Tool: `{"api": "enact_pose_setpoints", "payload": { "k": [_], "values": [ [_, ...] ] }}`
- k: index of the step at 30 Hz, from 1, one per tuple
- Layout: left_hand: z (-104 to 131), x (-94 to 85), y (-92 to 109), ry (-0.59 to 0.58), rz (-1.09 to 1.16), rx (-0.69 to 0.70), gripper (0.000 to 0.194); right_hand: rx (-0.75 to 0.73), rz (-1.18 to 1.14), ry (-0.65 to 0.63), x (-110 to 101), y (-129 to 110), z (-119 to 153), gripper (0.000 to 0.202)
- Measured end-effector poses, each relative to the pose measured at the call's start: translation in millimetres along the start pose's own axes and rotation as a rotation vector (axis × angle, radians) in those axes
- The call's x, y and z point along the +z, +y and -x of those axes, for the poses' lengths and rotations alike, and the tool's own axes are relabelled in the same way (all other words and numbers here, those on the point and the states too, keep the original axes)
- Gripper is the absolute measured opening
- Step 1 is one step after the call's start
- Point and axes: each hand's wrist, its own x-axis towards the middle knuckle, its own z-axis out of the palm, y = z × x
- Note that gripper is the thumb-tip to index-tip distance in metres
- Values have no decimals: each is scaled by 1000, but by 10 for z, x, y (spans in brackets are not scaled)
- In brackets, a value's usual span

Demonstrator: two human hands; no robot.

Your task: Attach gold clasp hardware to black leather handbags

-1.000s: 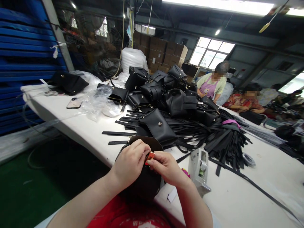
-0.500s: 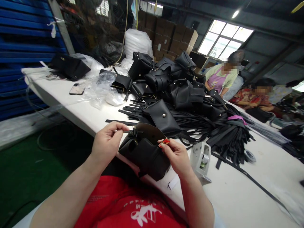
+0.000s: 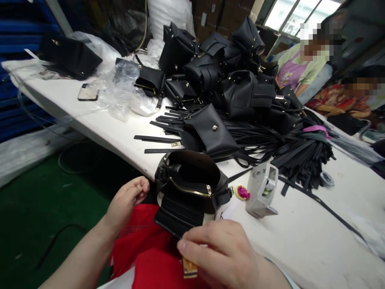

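Note:
A small open black bag (image 3: pixel 189 188) with a gold zipper rests at the near edge of the white table (image 3: pixel 300 241), against my red-clothed lap. My left hand (image 3: pixel 128 200) hovers just left of the bag without touching it, its fingers curled and nothing visible in them. Low in the view and in front of the bag, my right hand (image 3: pixel 222 253) pinches a small brown-gold rectangular piece (image 3: pixel 189 268).
A white tape dispenser (image 3: pixel 261 188) and a small pink-yellow item (image 3: pixel 242 192) sit right of the bag. Behind lie a flat black pouch (image 3: pixel 210 130), loose black straps (image 3: pixel 288 148), piled black bags (image 3: pixel 225 80), clear plastic bags (image 3: pixel 123 84) and a phone (image 3: pixel 88 92). Two people (image 3: pixel 300 68) sit at the far right.
My left hand let go of the bag and drew back to the left. My right hand dropped toward my lap with the small piece. The bag now rests open at the table's edge.

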Motion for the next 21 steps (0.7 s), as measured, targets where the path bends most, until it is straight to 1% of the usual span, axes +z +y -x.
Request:
{"api": "enact_pose_setpoints", "payload": {
  "k": [2, 5, 10, 12, 14, 17, 19, 21],
  "values": [
    [38, -25, -68, -23, -19, 1, 21, 1, 23, -57, 22, 5, -14, 33],
    [49, 16, -79, 0, -97, 48, 42, 2, 27, -95, 37, 22, -42, 34],
    [-16, 93, -31, 21, -77, 114, 52, 5, 5, -85, 39, 27, -84, 36],
    [-45, 83, -33, 44, -91, 119, 53, 15, -27, -81, 38, 25, -98, 33],
    [-67, 58, -49, 80, -142, 94, 48, 23, -53, -73, 42, 19, -104, 29],
    [-84, 32, -57, 133, -305, 96, 40, 51, -81, -77, 61, 9, -103, 29],
    [-82, 39, -26, 176, -452, 170, 40, 99, -130, -85, 84, 13, -113, 30],
    [-67, 66, 36, 199, -585, 270, 40, 155, -262, -89, 117, 33, -149, 28]
  ]
}}
